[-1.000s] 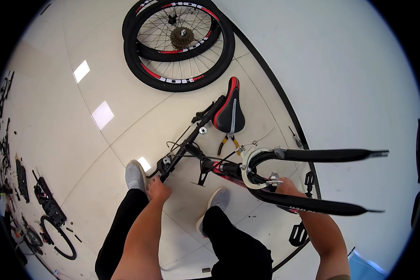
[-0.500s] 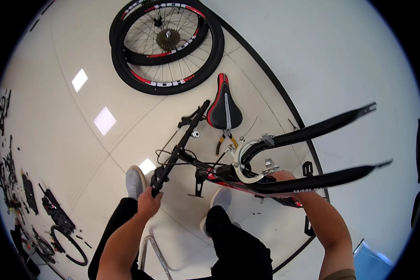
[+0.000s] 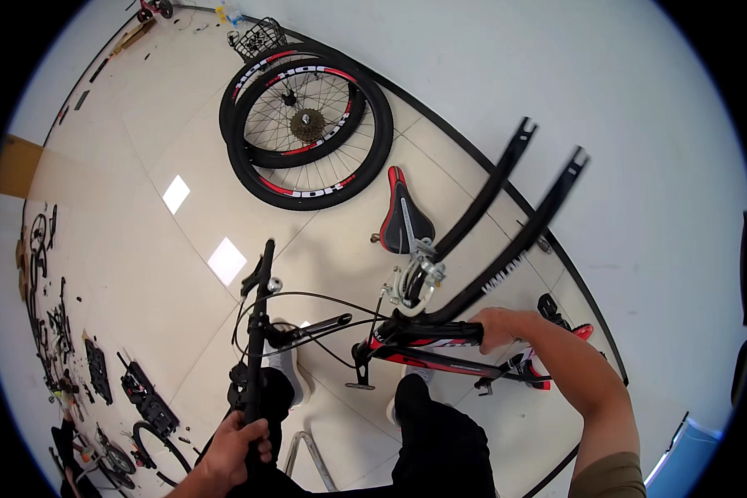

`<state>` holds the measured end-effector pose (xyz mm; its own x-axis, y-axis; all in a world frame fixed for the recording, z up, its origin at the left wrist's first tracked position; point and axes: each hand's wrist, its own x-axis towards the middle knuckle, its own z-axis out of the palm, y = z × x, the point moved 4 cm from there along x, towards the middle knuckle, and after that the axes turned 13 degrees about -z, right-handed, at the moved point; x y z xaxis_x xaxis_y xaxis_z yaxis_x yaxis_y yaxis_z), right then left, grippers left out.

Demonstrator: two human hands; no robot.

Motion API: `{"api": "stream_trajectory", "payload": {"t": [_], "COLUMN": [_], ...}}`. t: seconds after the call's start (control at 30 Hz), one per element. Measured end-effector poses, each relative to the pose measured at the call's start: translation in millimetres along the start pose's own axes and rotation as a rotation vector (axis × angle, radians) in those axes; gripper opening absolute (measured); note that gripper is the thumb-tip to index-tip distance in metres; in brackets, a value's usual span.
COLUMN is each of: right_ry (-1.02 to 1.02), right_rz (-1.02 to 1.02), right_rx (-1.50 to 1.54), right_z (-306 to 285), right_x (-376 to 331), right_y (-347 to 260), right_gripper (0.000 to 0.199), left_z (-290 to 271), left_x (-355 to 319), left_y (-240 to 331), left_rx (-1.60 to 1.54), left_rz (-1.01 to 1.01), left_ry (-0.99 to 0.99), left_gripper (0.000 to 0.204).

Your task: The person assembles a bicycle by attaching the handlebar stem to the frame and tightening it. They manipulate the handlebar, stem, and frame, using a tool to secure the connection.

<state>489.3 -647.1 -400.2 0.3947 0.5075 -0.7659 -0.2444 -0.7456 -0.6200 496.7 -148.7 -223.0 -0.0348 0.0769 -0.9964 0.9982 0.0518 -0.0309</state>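
Observation:
My left hand point(image 3: 236, 448) is closed around the near end of a black handlebar point(image 3: 259, 332), which carries brake levers and a small silver bell point(image 3: 274, 285). Its stem point(image 3: 328, 325) sticks out to the right, the tip apart from the frame, while black cables loop across between them. On the right, my right hand point(image 3: 502, 329) grips a tube of the black and red bicycle frame point(image 3: 440, 358); its fingers are partly hidden. The frame's black fork point(image 3: 506, 256) points away to the upper right, with silver brake parts point(image 3: 419, 278) at its crown.
A black and red saddle point(image 3: 407, 220) lies on the tiled floor beyond the fork. Two overlapping wheels point(image 3: 307, 203) and a wire basket point(image 3: 259, 39) lie farther off by the wall. Scattered bike parts point(image 3: 145, 398) cover the left floor. A metal tube leg point(image 3: 311, 456) stands between my feet.
My left hand has drawn the handlebar left and nearer, away from the frame. The fork has swung to point farther away, and the pliers by the saddle no longer show.

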Motion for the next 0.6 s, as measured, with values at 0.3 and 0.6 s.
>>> {"api": "stream_trajectory", "payload": {"t": [0.3, 0.6], "right_ry": [-0.094, -0.143], "right_rz": [0.21, 0.322], "right_rx": [-0.03, -0.105], "right_z": [-12.4, -19.9], "right_x": [62.9, 130.2], "right_y": [-2.9, -7.8], "right_gripper": [0.038, 0.046], "left_z": [-0.9, 12.4], "left_x": [-0.6, 31.8], "left_y": [-24.7, 10.7], "left_rx": [-0.885, -0.892], "left_rz": [-0.137, 0.03], "left_ry": [-0.337, -0.358], "left_gripper": [0.021, 0.013]}}
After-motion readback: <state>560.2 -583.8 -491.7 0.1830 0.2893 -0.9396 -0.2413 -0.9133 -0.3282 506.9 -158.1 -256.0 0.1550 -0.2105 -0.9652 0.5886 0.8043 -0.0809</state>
